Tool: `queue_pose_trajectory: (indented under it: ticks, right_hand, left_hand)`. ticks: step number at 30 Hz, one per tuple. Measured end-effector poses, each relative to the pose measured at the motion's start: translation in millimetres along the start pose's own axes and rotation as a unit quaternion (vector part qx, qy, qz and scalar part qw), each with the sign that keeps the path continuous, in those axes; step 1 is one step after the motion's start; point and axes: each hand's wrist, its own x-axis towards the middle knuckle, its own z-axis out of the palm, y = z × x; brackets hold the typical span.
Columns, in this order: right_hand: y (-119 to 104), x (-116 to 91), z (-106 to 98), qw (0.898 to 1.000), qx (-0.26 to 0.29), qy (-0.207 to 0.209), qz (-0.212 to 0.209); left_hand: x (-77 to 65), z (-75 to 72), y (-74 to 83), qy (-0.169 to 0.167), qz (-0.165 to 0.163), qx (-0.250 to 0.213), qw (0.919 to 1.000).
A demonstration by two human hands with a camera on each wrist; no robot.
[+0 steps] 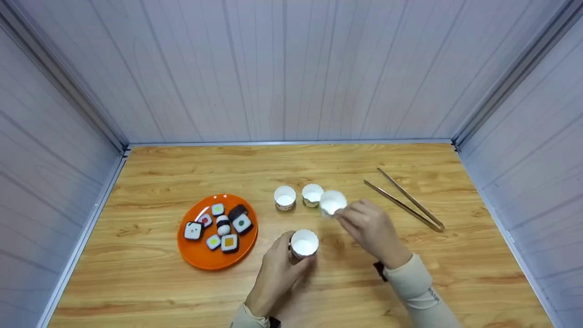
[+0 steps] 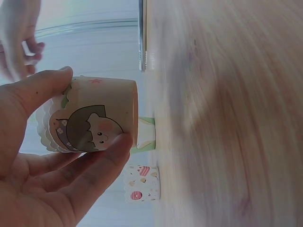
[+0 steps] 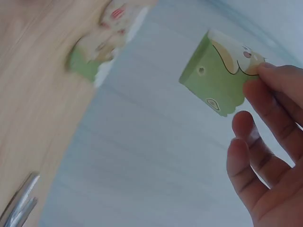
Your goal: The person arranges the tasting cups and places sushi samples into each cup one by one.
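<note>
My left hand (image 1: 277, 272) grips a scalloped paper baking cup (image 2: 97, 116) with a cartoon face, held just over the table. Several layered rims show at its mouth in the left wrist view, like nested cups. Between thumb and fingertips, my right hand (image 1: 371, 228) pinches a green paper baking cup (image 3: 215, 78) by its rim, raised above the tabletop. Two more paper cups stand upright side by side beyond the hands: a white patterned cup (image 1: 285, 198) on the left and a green one (image 1: 312, 196) on the right.
An orange plate (image 1: 200, 259) at the left bears several sushi pieces (image 1: 229, 243). Metal tongs (image 1: 405, 205) lie spread on the wooden table (image 1: 150, 291) at the right. Pale panel walls (image 1: 282, 73) enclose the back and both sides.
</note>
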Motion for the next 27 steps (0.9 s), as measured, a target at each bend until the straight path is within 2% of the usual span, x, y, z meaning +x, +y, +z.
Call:
queue_pose_trajectory:
  ticks: [6,11,21,27]
  right_hand:
    - [48,-10,21,0.996,-0.066,-0.021,0.055]
    - [71,-16,43,0.990,-0.091,-0.045,0.095]
    - [78,-19,66,0.979,-0.079,-0.093,0.162]
    - [79,-21,69,0.977,-0.090,-0.100,0.166]
  left_hand:
    - [1.2,0.0,2.1,-0.014,-0.017,-0.002,0.9998]
    - [1.7,0.1,3.2,-0.021,-0.021,-0.003,0.9995]
    - [1.9,-2.6,2.8,-0.023,-0.026,-0.001,0.9994]
    - [1.6,-2.6,2.8,-0.017,-0.015,0.003,0.9997]
